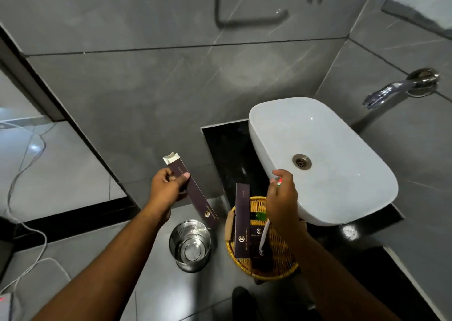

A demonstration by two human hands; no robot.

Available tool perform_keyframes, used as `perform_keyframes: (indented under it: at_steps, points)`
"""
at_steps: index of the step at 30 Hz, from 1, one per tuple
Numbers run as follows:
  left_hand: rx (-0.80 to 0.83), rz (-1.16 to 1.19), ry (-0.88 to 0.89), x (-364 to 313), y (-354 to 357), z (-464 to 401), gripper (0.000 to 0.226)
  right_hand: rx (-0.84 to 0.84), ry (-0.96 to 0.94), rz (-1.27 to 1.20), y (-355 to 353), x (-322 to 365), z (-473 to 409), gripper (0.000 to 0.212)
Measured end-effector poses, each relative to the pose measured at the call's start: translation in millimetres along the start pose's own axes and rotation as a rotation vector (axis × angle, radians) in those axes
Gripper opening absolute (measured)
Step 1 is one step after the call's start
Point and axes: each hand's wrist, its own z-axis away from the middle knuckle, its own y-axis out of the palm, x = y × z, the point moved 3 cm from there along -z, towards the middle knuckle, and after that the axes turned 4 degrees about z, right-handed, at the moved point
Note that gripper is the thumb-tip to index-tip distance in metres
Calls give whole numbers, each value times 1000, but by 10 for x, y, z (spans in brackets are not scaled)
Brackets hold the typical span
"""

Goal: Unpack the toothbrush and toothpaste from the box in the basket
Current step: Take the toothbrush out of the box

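My left hand [167, 186] grips a long dark purple box [195, 196] near its upper end, where the white flap stands open. My right hand [281, 198] is closed around a white toothbrush [264, 235] whose handle hangs down over the basket; a small red, white and green item [279, 181] shows at my fingertips, possibly the toothpaste. Below that hand sits a round woven yellow basket [281, 269]. A second dark purple box [242, 223] leans upright in the basket with other dark packets beside it.
A white vessel sink [342, 137] sits on a black counter [225, 144] to the right of the basket. A chrome tap [401, 88] juts from the wall. A steel bin [190, 245] stands on the floor. White cables [27, 247] trail at the left.
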Motion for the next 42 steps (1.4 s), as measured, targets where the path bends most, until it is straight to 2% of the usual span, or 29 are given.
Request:
perform_keyframes:
  at_steps: [5, 9, 14, 23, 27, 29, 32, 36, 38, 40, 42]
  points:
    - [-56, -112, -84, 451, -252, -315, 19, 89, -16, 52, 270, 31, 31, 21]
    - [-44, -317, -192, 1124, -379, -617, 32, 178, -37, 134, 558, -57, 42, 19]
    - [-92, -527, -238, 1919, -558, -953, 33, 205, -7, 214, 830, -193, -52, 20]
    - [-93, -546, -282, 2742, -601, -1608, 38, 206, -43, 223, 921, -380, -78, 18]
    - [-84, -637, -395, 2930, -665, -1588, 63, 187, -82, 227, 952, -446, -61, 16]
    - [-149, -698, -391, 2838, -655, -1426, 58, 177, -63, 210, 942, -435, -69, 16]
    - [-214, -549, -358, 2441, -494, -1137, 53, 186, 20, 176, 902, -380, -86, 17]
    - [-340, -311, -44, 1391, -108, -568, 23, 237, 103, 97, 667, -193, -95, 15]
    - [-228, -268, 151, 839, 174, -54, 6, 243, 151, 55, 446, -112, -70, 13]
    - [24, -300, 250, 512, 506, 465, 16, 229, 184, 17, 246, -77, -30, 11]
    - [304, -392, 257, 363, 857, 896, 12, 178, 204, -39, 75, -49, -6, 8]
